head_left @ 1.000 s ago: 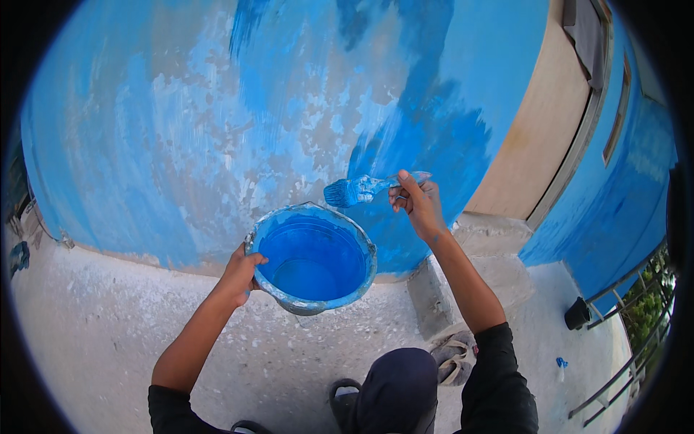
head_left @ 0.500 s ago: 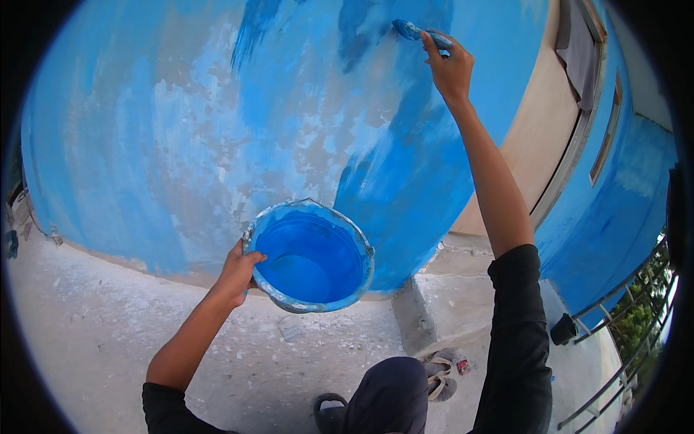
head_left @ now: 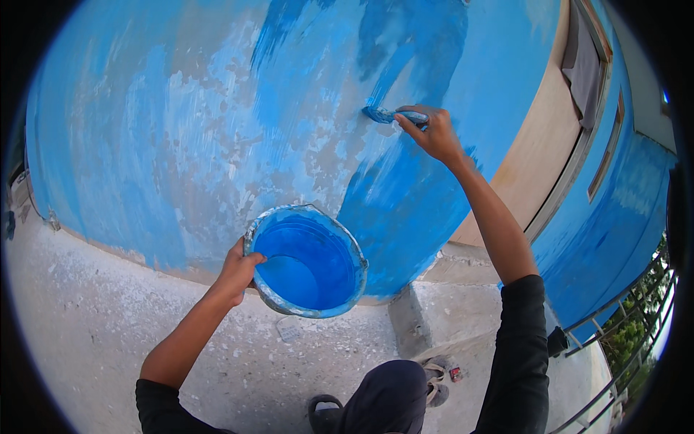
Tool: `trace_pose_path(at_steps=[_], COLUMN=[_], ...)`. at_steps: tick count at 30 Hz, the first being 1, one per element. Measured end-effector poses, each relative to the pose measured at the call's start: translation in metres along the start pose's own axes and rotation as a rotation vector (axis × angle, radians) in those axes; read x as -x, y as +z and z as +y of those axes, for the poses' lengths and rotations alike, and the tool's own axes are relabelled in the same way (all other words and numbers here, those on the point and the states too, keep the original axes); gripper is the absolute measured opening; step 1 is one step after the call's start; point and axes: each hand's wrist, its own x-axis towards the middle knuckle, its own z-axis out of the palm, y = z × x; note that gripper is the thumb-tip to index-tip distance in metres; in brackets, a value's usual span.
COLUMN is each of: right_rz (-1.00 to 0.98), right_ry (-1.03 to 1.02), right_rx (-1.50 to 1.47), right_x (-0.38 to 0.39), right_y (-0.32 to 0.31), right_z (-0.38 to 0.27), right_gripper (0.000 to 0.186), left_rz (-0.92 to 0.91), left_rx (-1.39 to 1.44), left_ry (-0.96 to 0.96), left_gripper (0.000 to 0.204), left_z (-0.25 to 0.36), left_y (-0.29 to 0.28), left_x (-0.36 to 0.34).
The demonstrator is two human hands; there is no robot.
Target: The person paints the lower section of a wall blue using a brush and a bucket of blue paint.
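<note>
My left hand [head_left: 239, 270] grips the rim of a paint bucket [head_left: 354, 246], thumb over the edge and fingers under the outside. Blue paint [head_left: 289, 281] lies in the bottom of the bucket, which is tilted a little toward the left. In my right hand [head_left: 437, 133] is a paintbrush [head_left: 394, 116], its handle held between thumb and fingers. The bristles, coated in blue, touch the wall [head_left: 210, 137]. A fresh blue streak runs up from them. Darker wet-looking blue covers the wall above and below the brush, while patchy grey and pale blue show to its left.
A concrete step [head_left: 455, 311] juts out at the wall's foot, right of the bucket. Sandals [head_left: 437, 380] and a small red item [head_left: 455, 374] lie on the floor by my knee. A doorway with a grey cloth [head_left: 583, 72] and a metal railing [head_left: 614, 362] stand at right.
My right hand has brought the brush down and slightly left along the wall, leaving a blue streak. The bucket stays in my left hand, nearly in place.
</note>
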Motion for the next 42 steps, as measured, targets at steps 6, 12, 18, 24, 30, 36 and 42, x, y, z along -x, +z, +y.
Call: trace_pose_path(at_steps=[6, 12, 18, 24, 30, 36, 42], right_rz=[0.319, 0.478, 0.035, -0.205, 0.346, 0.545, 0.027], right_ry=[-0.009, -0.058, -0.142, -0.009, -0.069, -0.055, -0.161], right_rx=[0.036, 0.204, 0.225, 0.088, 0.142, 0.241, 0.260], right_x=[-0.076, -0.079, 0.022, 0.027, -0.044, -0.038, 0.070], right_y=[-0.062, -0.066, 0.003, 0.000, -0.064, -0.051, 0.022], right_z=[0.033, 0.023, -0.008, -0.023, 0.024, 0.015, -0.009], right_gripper=[0.031, 0.026, 0.023, 0.024, 0.025, 0.021, 0.020], left_rz=[-0.021, -0.013, -0.013, 0.001, -0.046, -0.078, -0.036], left_rx=[-0.026, 0.000, 0.015, 0.044, 0.060, 0.066, 0.077], left_ry=[-0.021, -0.007, 0.027, 0.059, 0.048, 0.120, 0.081], left_gripper=[0.063, 0.064, 0.062, 0.060, 0.064, 0.063, 0.061], left_z=[0.003, 0.001, 0.009, 0.021, 0.029, 0.023, 0.027], left_y=[0.003, 0.000, -0.011, -0.005, 0.005, -0.002, 0.001], left_x=[0.007, 0.011, 0.018, 0.029, 0.036, 0.033, 0.039])
